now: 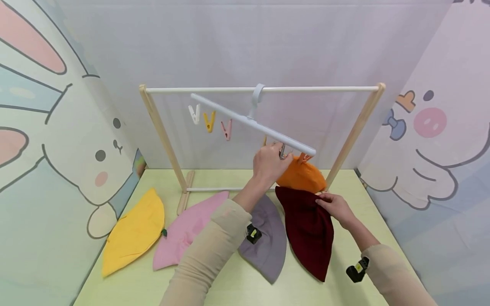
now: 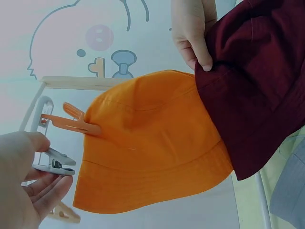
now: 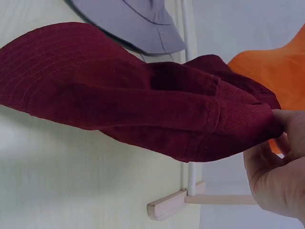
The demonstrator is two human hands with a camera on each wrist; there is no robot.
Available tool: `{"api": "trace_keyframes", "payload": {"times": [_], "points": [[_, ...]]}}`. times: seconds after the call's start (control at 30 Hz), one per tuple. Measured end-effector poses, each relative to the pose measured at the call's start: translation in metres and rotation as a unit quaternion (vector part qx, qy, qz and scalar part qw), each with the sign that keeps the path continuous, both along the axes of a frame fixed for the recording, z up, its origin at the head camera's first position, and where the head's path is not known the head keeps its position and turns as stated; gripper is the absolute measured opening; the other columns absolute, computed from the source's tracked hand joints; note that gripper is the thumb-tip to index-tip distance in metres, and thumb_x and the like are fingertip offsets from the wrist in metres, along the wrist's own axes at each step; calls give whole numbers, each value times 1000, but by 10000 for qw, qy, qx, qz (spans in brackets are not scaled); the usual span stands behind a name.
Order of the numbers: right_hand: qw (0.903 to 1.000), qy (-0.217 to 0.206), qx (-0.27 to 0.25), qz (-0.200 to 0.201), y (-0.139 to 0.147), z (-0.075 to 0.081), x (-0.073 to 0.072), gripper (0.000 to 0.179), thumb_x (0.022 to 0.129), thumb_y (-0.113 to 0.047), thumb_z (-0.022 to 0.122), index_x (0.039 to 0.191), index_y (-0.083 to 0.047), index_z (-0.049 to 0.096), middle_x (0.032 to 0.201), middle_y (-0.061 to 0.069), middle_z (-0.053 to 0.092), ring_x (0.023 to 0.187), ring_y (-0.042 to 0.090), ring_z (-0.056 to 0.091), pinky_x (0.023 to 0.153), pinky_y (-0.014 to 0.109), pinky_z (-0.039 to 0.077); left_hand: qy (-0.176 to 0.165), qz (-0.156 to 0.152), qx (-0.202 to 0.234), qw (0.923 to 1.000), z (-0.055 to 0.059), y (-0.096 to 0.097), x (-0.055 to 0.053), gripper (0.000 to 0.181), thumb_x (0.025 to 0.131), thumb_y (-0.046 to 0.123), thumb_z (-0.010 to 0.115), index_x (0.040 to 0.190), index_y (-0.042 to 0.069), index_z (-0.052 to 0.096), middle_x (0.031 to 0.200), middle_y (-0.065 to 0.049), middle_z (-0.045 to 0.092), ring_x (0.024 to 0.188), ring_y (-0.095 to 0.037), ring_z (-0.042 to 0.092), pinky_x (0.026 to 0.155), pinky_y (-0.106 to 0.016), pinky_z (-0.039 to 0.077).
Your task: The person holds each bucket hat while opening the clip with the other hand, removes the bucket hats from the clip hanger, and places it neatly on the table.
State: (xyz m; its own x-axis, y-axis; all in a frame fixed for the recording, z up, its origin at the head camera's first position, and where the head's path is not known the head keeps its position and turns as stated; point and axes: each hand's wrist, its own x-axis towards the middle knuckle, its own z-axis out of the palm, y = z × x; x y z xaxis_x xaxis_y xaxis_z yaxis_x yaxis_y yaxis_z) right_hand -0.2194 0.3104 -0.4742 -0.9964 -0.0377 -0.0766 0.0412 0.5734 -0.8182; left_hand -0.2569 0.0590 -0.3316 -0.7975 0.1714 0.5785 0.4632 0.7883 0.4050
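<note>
My left hand (image 1: pixel 269 163) pinches a grey clothespin (image 2: pixel 56 161) on the hanger (image 1: pixel 252 123) between thumb and fingers; its tips point toward the orange hat. Right beside it, an orange clothespin (image 2: pixel 71 123) grips the crown of the orange bucket hat (image 2: pixel 147 143), which hangs down. My right hand (image 1: pixel 337 208) holds a dark red bucket hat (image 1: pixel 308 229) by its crown between thumb and fingers. In the left wrist view the red hat overlaps the orange one's right side. Folded and creased, the red hat slants with its brim toward me in the right wrist view.
The tilted hanger hooks over the white bar of a wooden rack (image 1: pixel 356 131). White, yellow and pink clothespins (image 1: pixel 226 129) hang from its left half. A yellow hat (image 1: pixel 135 233), a pink hat (image 1: pixel 187 229) and a grey hat (image 1: pixel 268 242) lie on the table.
</note>
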Motion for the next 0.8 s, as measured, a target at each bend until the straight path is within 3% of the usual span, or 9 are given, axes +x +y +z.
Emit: {"api": "trace_keyframes", "payload": {"times": [0.17, 0.4, 0.8], "points": [[9999, -49, 106, -15, 3, -6, -1, 35, 90, -23, 58, 112, 4, 60, 115, 22, 57, 83, 15, 52, 63, 24, 48, 1, -4, -14, 10000, -1, -1, 0, 20, 81, 33, 64, 82, 13, 65, 64, 3, 51, 52, -12, 44, 44, -22, 33], [9988, 189, 458, -56, 5, -14, -5, 31, 90, -21, 57, 110, 3, 60, 107, 21, 62, 92, 24, 58, 71, 27, 47, 53, 3, -46, 10000, -2, -2, -1, 20, 82, 35, 64, 80, 15, 63, 64, 4, 50, 52, -12, 45, 45, -22, 33], [9934, 292, 1069, -292, 17, -31, -7, 20, 88, -14, 57, 99, 3, 57, 98, 24, 63, 90, 34, 59, 65, 31, 47, 112, 2, -40, 9999, -1, -3, 0, 19, 81, 33, 65, 81, 14, 64, 64, 4, 51, 52, -12, 46, 45, -23, 35]]}}
